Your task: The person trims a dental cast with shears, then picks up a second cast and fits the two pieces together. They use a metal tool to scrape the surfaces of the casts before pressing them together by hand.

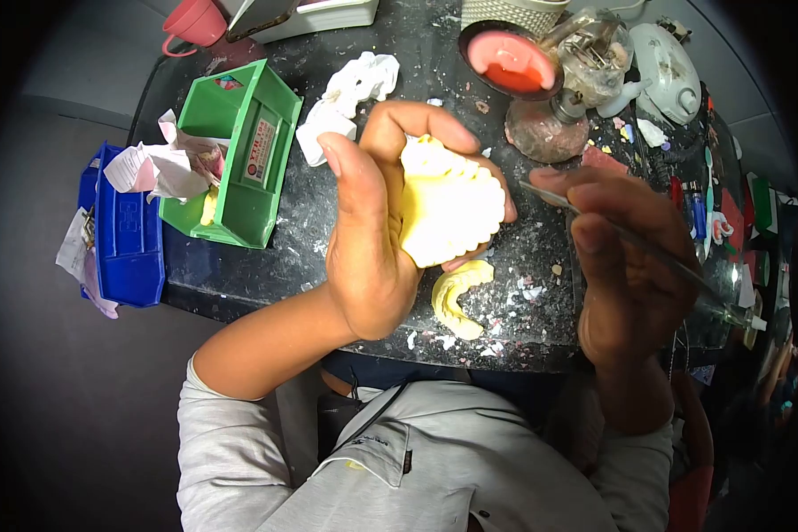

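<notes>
Cradled in my left hand point(368, 208) is a pale yellow dental cast point(448, 206), brightly lit, with a scalloped row of teeth along its edge. The fingers curl behind it and the thumb stands up at its left. To the right, my right hand point(634, 266) grips a thin metal wax knife point(647, 251), its tip pointing left and apart from the cast. Below the cast, a curved yellow arch piece point(455, 301) lies on the black table point(363, 341).
A green bin point(262, 168) with crumpled paper and a blue bin point(131, 226) stand at the left. White tissue point(355, 93) lies behind my left hand. At the back are a dish of pink wax point(510, 66), a glass burner point(594, 58) and a pink mug point(195, 22). Scraps litter the tabletop.
</notes>
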`<state>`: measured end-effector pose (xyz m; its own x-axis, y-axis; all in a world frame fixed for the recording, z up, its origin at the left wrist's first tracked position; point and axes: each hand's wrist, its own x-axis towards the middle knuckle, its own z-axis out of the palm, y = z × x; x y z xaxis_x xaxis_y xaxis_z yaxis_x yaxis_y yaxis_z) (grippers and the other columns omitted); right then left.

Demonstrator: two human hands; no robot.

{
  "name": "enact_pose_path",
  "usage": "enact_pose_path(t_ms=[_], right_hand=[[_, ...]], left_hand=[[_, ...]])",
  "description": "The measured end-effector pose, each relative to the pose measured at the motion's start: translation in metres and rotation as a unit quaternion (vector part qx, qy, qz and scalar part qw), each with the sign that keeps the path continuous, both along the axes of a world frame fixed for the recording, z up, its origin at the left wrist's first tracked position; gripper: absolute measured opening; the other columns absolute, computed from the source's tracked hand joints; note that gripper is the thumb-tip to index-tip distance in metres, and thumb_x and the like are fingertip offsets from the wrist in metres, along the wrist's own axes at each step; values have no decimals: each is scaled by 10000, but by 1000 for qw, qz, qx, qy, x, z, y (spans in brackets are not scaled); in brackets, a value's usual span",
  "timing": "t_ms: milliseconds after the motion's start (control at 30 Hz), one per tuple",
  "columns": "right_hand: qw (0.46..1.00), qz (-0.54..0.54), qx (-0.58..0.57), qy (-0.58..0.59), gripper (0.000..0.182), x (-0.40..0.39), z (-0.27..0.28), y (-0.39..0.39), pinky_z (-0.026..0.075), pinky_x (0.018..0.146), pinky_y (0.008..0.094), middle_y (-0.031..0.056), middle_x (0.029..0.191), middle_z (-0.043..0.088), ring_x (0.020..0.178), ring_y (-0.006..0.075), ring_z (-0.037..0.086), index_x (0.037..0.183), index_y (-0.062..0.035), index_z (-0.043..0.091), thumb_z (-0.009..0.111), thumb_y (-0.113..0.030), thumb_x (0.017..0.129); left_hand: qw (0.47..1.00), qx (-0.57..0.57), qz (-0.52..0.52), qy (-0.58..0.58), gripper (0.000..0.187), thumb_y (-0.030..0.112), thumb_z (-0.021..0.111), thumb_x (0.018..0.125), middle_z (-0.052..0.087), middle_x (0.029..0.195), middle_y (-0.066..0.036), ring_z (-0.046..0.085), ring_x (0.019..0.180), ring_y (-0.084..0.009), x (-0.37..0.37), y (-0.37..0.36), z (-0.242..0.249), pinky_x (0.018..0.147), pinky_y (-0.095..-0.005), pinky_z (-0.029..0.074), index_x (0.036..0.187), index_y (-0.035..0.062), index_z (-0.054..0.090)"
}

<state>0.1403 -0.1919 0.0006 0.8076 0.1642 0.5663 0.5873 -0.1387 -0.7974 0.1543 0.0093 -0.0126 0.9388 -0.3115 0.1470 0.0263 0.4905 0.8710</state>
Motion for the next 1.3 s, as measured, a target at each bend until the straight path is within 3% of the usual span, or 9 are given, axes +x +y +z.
enact_pose_path(t_ms=[133,400,467,533,567,600,833,867,1300], right_hand=[[1000,-5,2,3,192,-1,3,2,410,1102,493,210,1064,722,1035,334,717,1133,49,633,651,-32,961],[999,14,35,36,202,3,0,-3,608,950,448,277,1204,636,1078,352,692,1164,112,593,601,24,982],[997,19,54,45,208,3,1,-1,606,953,447,277,1214,630,1083,354,691,1165,117,590,605,18,982],[995,26,74,55,215,2,2,0,604,956,447,278,1224,625,1089,356,689,1165,123,586,610,12,982],[997,20,63,47,217,2,4,-1,604,954,450,275,1202,636,1080,361,693,1162,123,588,612,-3,986],[998,14,53,39,221,1,5,-1,603,953,453,271,1179,647,1071,367,697,1158,122,589,614,-18,990],[998,16,-18,52,211,0,10,-10,596,950,473,253,1078,686,1052,389,703,1110,111,612,626,-66,995],[998,28,2,51,204,-1,8,-9,595,950,477,253,1077,684,1044,387,705,1103,112,613,625,-61,994],[997,36,-68,6,149,-1,8,-6,626,872,430,247,1038,681,946,313,725,1084,108,617,602,0,983]], left_hand=[[1000,-4,-11,-3,791,745,42,970,674,956,-154,575,695,-119,0,1,0,616,-233,452,1222,88,402],[994,-78,-80,-2,763,725,19,972,609,1004,-171,554,708,-135,4,0,-3,651,-249,473,1224,98,373],[991,-83,-91,-49,463,530,321,1086,558,1089,-158,553,798,-135,7,0,-6,704,-246,471,1262,103,341],[991,-12,-71,-111,429,413,491,1035,521,1180,-202,569,827,-164,6,-1,-10,735,-265,485,1302,125,320],[982,59,-50,-171,531,297,662,985,484,1270,-246,584,857,-193,6,-1,-11,767,-285,498,1343,146,299],[982,69,-59,-165,797,-65,750,793,441,1325,-252,600,940,-208,6,2,-10,814,-300,512,1378,126,244],[908,200,85,-359,823,-87,769,792,512,1249,-319,627,1029,-251,15,-1,-18,867,-342,550,1374,68,209],[914,158,112,-356,707,-91,763,795,499,1238,-246,600,989,-202,14,-6,-22,846,-302,507,1309,-2,286],[863,169,131,-457,779,87,892,768,516,1145,-250,611,975,-257,25,-8,-26,786,-333,541,1261,1,294]])
